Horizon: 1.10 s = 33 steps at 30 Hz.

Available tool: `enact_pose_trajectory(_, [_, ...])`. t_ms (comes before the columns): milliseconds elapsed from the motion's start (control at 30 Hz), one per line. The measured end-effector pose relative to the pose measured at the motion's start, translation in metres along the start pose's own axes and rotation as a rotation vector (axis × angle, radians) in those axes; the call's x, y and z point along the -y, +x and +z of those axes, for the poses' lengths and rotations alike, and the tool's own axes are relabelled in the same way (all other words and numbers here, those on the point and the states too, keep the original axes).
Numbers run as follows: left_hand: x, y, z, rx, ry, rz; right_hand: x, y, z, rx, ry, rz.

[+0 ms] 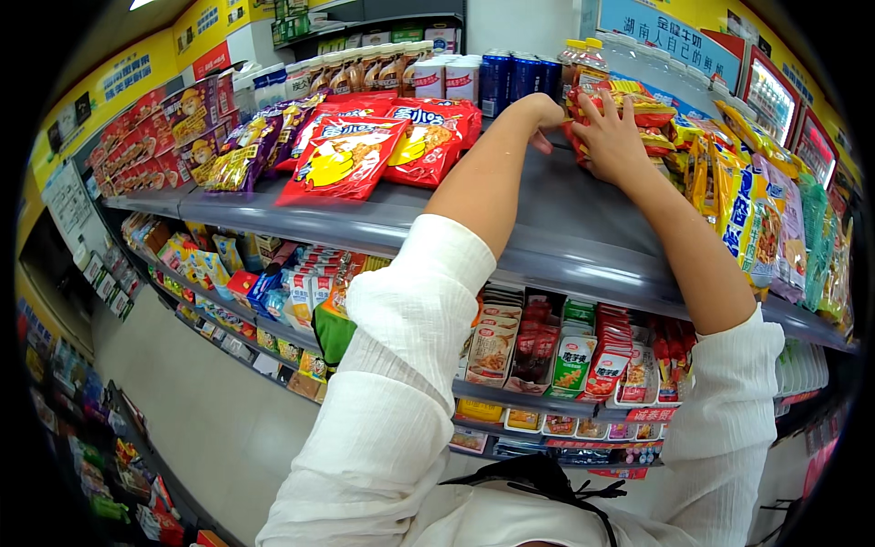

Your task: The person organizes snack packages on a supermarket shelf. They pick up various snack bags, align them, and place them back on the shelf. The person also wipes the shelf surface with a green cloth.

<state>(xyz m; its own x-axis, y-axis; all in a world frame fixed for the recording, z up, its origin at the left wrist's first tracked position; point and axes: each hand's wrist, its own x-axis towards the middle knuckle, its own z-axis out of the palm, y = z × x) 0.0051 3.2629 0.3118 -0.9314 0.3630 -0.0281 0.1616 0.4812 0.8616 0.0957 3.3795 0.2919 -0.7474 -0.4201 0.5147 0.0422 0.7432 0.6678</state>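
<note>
On the top shelf (581,212), a pile of red and yellow food packets (646,113) stands toward the back. My right hand (608,140) lies over the front of this pile, with its fingers spread and gripping the packets. Just left of it, my left hand (541,117) is bent at the wrist close to the pile's left edge. Its fingertips are partly hidden, so whether they pinch a packet is unclear. Left of my forearm lie large red snack bags (348,161) with a yellow picture, beside purple bags (246,147).
Behind my hands stand blue cans (513,75), bottles with brown labels (362,68) and yellow-capped bottles (591,55). Yellow noodle bags (742,205) crowd the right side. A clear plastic lip (581,263) edges the shelf. Lower shelves hold boxed small snack packs (574,355).
</note>
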Motion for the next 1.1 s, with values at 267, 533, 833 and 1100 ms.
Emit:
enact_pose_trajectory(267, [-0.005,-0.010,0.008,0.183,-0.224,-0.010,-0.012,-0.002,-0.001,-0.153,-0.008,0.034])
enact_pose_trajectory(533, [-0.007,-0.032,0.001,0.295,-0.670,0.145,-0.010,0.016,-0.021,-0.374,0.125,0.029])
enact_pose_trajectory(833, [-0.006,-0.119,0.003,0.278,-1.150,0.409,-0.004,-0.012,-0.092,-0.872,-0.091,-0.197])
enact_pose_trajectory(1100, [0.035,-0.216,0.041,0.676,-1.685,0.842,0.019,-0.103,-0.176,-1.059,0.184,-0.408])
